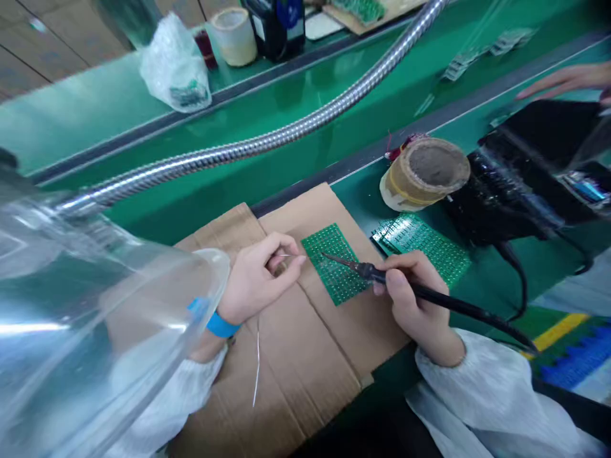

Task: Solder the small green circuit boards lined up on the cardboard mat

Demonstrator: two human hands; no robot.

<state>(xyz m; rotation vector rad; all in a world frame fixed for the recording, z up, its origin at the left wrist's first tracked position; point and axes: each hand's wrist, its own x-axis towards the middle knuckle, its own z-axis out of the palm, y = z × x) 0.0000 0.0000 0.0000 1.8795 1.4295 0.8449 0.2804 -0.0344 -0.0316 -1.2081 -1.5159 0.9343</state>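
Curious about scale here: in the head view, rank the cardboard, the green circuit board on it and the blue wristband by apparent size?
1. Cardboard, largest
2. Green circuit board
3. Blue wristband, smallest

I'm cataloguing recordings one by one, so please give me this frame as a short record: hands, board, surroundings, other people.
Left hand: pinches a thin wire
Right hand: grips a soldering iron
Iron tip: over the green circuit board; contact unclear
Board support: cardboard
Right of board: stacked circuit boards, round tub
Across the view: flexible metal hose, running to a clear hood
Other people: another person's hand, upper right
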